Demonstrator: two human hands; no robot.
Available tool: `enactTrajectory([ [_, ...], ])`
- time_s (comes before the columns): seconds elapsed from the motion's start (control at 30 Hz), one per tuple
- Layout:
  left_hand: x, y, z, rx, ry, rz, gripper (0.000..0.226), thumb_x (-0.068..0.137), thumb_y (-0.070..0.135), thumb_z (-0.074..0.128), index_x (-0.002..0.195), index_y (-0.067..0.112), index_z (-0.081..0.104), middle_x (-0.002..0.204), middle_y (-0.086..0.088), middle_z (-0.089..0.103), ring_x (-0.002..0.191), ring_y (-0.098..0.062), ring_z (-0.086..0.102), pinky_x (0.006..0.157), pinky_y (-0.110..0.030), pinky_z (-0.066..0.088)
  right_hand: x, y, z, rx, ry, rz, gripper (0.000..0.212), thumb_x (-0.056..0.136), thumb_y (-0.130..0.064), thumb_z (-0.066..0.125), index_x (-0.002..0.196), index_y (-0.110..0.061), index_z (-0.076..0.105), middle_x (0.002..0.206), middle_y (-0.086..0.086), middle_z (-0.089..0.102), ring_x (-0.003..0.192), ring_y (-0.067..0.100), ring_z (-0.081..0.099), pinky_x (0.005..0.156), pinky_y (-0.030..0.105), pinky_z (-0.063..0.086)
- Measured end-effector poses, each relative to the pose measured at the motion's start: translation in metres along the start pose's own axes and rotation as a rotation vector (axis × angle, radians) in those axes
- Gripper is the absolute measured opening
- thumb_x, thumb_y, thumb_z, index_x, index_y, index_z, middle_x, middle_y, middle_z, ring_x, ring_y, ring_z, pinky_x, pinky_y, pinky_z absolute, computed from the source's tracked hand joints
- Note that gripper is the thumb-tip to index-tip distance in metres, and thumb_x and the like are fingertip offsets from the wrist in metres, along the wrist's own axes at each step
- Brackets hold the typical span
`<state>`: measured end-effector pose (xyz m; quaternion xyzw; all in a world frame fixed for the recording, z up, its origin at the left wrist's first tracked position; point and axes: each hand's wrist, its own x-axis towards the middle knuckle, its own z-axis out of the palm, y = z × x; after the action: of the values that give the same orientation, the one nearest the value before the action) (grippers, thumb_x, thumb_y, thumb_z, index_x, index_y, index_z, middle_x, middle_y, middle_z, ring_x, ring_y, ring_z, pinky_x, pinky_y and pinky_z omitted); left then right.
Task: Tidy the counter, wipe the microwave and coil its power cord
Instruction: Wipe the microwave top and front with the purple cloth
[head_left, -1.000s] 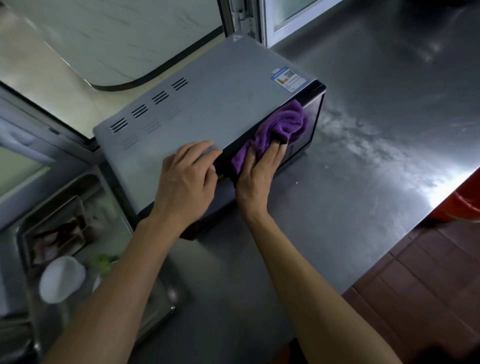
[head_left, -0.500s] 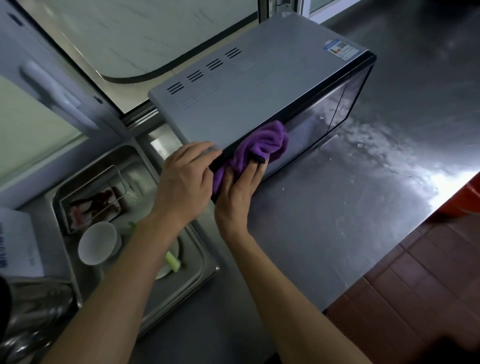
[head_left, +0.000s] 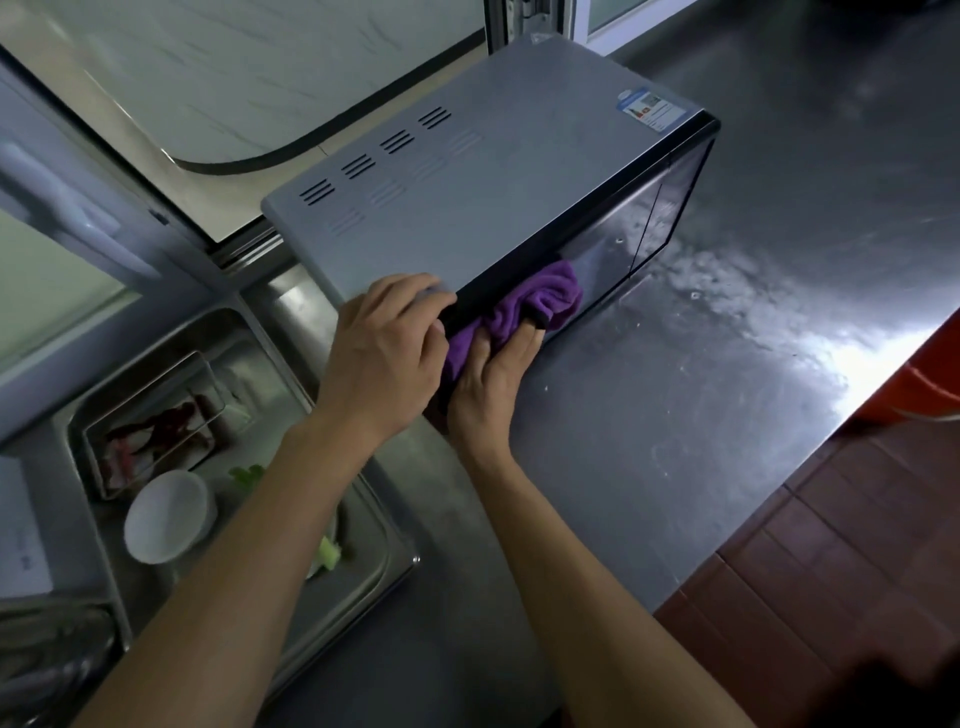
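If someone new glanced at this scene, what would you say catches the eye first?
The purple cloth stands out most, pressed by the right hand against the dark front of the microwave at centre. The left hand rests on the microwave's near top corner. To the left, a sink holds a white bowl and a metal tray.

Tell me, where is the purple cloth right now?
In the head view, the purple cloth sits near the middle, pressed by the right hand against the microwave's dark front, just right of the left hand resting on its top.
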<state>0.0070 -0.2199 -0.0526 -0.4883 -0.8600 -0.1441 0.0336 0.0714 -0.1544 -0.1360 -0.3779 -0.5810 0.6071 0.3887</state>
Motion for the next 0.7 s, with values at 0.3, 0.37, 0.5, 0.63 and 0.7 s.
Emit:
enactTrajectory([
  [0.3, 0.088, 0.060, 0.033, 0.054, -0.046, 0.060, 0.045, 0.100, 0.030, 0.034, 0.135, 0.016, 0.057, 0.143, -0.005, 0.052, 0.135, -0.021, 0.044, 0.106, -0.045, 0.040, 0.093, 0.009, -0.041, -0.022, 0.046, -0.032, 0.041, 0.101, -0.020, 0.040, 0.139, -0.004, 0.035, 0.143, 0.015, 0.033, 0.130, 0.031, 0.039, 0.110, 0.052, 0.034],
  [0.37, 0.108, 0.072, 0.039, 0.055, -0.040, 0.071, 0.046, 0.099, 0.030, 0.033, 0.134, 0.015, 0.058, 0.142, -0.006, 0.054, 0.134, -0.022, 0.045, 0.105, -0.045, 0.041, 0.120, 0.010, -0.053, -0.041, 0.055, -0.033, 0.042, 0.101, -0.022, 0.038, 0.140, -0.005, 0.035, 0.146, 0.013, 0.031, 0.136, 0.027, 0.035, 0.114, 0.049, 0.031],
  [0.5, 0.139, 0.091, 0.051, 0.051, -0.032, 0.073, 0.045, 0.098, 0.028, 0.036, 0.133, 0.014, 0.060, 0.141, -0.006, 0.054, 0.133, -0.023, 0.046, 0.104, -0.046, 0.041, 0.168, 0.008, -0.075, -0.032, 0.099, -0.042, 0.040, 0.102, -0.018, 0.036, 0.139, -0.005, 0.037, 0.150, 0.010, 0.030, 0.139, 0.017, 0.030, 0.120, 0.038, 0.023],
  [0.63, 0.149, 0.099, 0.060, 0.057, 0.001, 0.054, 0.042, 0.097, 0.026, 0.039, 0.131, 0.014, 0.061, 0.140, -0.006, 0.055, 0.132, -0.023, 0.047, 0.104, -0.045, 0.041, 0.194, 0.011, -0.085, -0.010, 0.123, -0.010, 0.049, 0.099, -0.032, 0.033, 0.141, -0.006, 0.035, 0.151, 0.013, 0.030, 0.142, 0.020, 0.027, 0.120, 0.043, 0.021],
  [0.7, 0.149, 0.099, 0.063, 0.066, 0.013, 0.054, 0.041, 0.098, 0.025, 0.040, 0.132, 0.013, 0.060, 0.140, -0.006, 0.055, 0.132, -0.024, 0.047, 0.104, -0.045, 0.041, 0.196, 0.012, -0.087, 0.004, 0.124, -0.004, 0.049, 0.098, -0.036, 0.033, 0.140, -0.010, 0.036, 0.149, 0.012, 0.031, 0.140, 0.022, 0.030, 0.118, 0.047, 0.024],
])
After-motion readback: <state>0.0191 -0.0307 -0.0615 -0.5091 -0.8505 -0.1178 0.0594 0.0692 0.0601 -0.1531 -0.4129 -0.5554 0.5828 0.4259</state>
